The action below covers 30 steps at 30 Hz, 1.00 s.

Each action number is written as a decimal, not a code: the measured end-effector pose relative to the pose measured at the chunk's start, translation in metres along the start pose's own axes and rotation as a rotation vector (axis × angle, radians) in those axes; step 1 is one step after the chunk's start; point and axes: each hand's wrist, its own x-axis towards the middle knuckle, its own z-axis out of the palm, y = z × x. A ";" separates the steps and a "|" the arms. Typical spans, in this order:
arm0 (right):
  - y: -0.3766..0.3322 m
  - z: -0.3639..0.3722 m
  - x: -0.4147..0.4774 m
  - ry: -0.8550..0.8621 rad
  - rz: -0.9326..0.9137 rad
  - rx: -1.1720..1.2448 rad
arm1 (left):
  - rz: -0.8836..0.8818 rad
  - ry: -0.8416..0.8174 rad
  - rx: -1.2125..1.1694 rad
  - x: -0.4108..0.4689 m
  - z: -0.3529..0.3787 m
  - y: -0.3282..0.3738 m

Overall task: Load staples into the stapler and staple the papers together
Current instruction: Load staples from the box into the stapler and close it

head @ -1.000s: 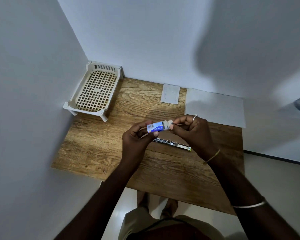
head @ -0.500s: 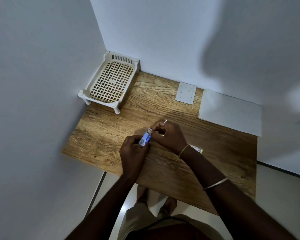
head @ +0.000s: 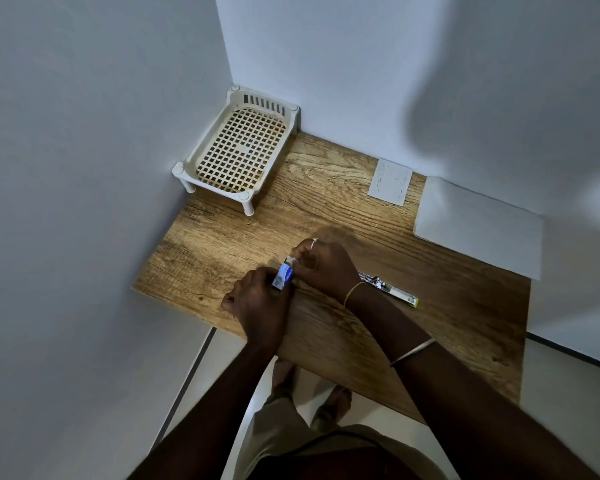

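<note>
A small blue and white staple box (head: pixel 283 276) is held low over the wooden table (head: pixel 326 188). My left hand (head: pixel 257 303) grips its lower end. My right hand (head: pixel 323 266) pinches its upper end, where a white flap shows. The stapler (head: pixel 392 289), a long metal bar with a yellow-green tip, lies opened flat on the table; my right wrist hides its left end. A stack of white papers (head: pixel 478 225) lies at the back right, and a small white slip (head: pixel 390 181) lies to its left.
A cream plastic lattice tray on legs (head: pixel 241 150) stands in the back left corner against the walls. White walls close in the table on the left and back. The table's front edge runs just past my forearms, with floor below.
Both hands with the staple box have dropped from mid-air to just above the table and shifted left. The box has turned from lying sideways to standing more upright.
</note>
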 end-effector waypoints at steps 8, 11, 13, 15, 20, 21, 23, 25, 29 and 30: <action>0.020 -0.040 -0.023 0.213 0.067 0.152 | -0.002 -0.042 -0.020 0.002 0.001 0.001; 0.036 -0.065 -0.031 0.254 0.131 0.186 | 0.011 -0.016 -0.055 0.000 -0.003 0.008; 0.048 -0.082 -0.035 0.269 0.186 0.209 | 0.043 0.029 -0.087 0.000 -0.007 0.015; 0.057 -0.096 -0.041 0.279 0.217 0.201 | 0.107 0.072 -0.109 0.001 -0.009 0.026; 0.068 -0.111 -0.053 0.326 0.243 0.191 | 0.291 0.017 -0.185 0.005 -0.007 0.055; 0.070 -0.111 -0.055 0.326 0.259 0.187 | 0.330 -0.012 -0.191 0.005 -0.004 0.059; 0.072 -0.109 -0.058 0.317 0.283 0.173 | 0.400 -0.082 -0.202 0.005 0.002 0.066; 0.073 -0.107 -0.061 0.312 0.297 0.158 | 0.461 -0.155 -0.224 0.005 0.008 0.071; 0.070 -0.104 -0.066 0.299 0.297 0.108 | 0.476 -0.262 -0.334 0.002 0.014 0.084; 0.069 -0.103 -0.067 0.285 0.281 0.088 | 0.428 -0.299 -0.383 0.001 0.015 0.088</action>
